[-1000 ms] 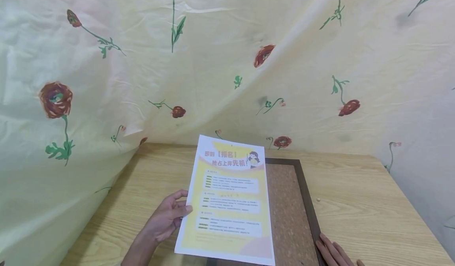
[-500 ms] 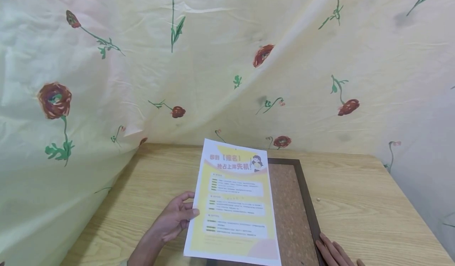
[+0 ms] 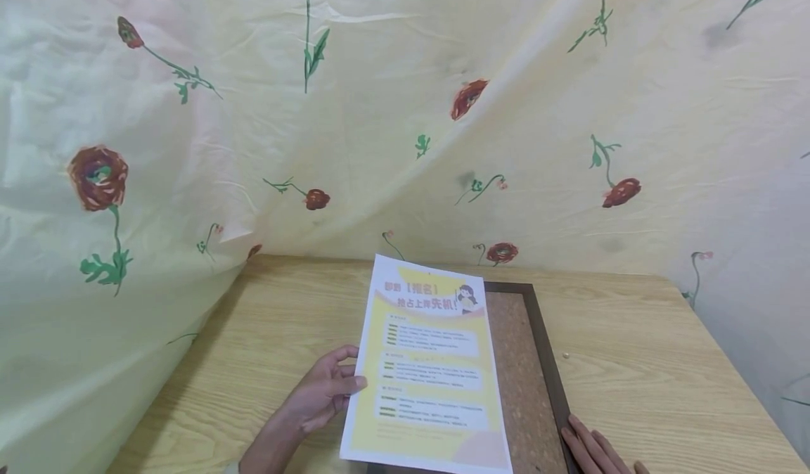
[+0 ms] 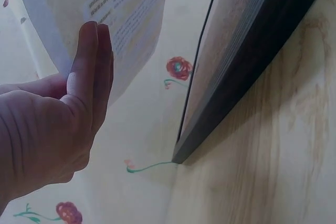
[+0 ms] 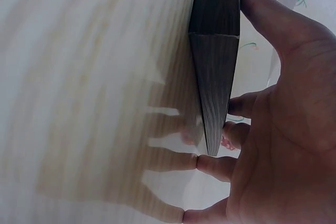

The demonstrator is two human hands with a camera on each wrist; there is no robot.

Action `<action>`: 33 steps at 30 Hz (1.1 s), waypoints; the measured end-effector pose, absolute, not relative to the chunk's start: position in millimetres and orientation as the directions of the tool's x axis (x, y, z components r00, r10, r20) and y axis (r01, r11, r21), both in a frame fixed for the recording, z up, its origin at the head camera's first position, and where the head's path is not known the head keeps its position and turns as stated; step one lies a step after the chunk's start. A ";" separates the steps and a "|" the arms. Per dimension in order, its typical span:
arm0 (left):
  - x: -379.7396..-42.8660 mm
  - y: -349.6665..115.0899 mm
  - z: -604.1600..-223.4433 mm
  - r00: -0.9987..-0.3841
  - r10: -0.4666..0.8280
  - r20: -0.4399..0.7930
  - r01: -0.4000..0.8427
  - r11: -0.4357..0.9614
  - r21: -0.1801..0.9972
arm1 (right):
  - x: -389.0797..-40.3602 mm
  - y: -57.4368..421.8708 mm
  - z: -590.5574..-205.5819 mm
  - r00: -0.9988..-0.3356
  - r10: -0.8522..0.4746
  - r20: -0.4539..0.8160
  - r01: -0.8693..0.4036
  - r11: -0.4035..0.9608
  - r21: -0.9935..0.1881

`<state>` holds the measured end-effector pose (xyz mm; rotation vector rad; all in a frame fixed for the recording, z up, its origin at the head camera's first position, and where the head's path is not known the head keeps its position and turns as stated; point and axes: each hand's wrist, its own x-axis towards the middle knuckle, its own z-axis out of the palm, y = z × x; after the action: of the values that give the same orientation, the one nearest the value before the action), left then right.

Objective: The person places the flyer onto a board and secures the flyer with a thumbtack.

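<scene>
My left hand (image 3: 319, 393) pinches a printed flyer (image 3: 430, 375) by its left edge, thumb in front and fingers behind. The flyer is yellow and white, with pink headings and a cartoon figure at the top right. It slants over a cork board (image 3: 522, 361) with a dark brown frame and hides the board's left part. In the left wrist view the flyer (image 4: 131, 40) stands off from the board's frame (image 4: 247, 51). At the lower right my right hand (image 3: 598, 449) rests along the frame's right rail. The right wrist view shows its fingers spread, two tips touching the table.
The board lies on a light wood-grain table (image 3: 639, 347). A tiny pale round bit (image 3: 566, 356) sits on the table right of the frame. Behind and to the left hangs a cream cloth (image 3: 380, 108) printed with red flowers.
My left hand has carried the flyer to the right and slightly downward, covering more of the cork. The right hand and the board have stayed in place.
</scene>
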<state>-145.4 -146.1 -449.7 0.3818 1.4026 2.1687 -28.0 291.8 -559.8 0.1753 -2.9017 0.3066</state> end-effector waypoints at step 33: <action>-143.3 -107.0 -466.0 -0.834 0.530 -0.155 -0.358 -0.306 0.882 | -31.1 295.6 -559.5 -0.960 -0.111 0.256 -0.159 0.972 -0.175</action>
<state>-143.3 -107.0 -466.0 0.2213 1.3978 2.1594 -31.1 295.6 -559.5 0.2002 -2.8734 0.2840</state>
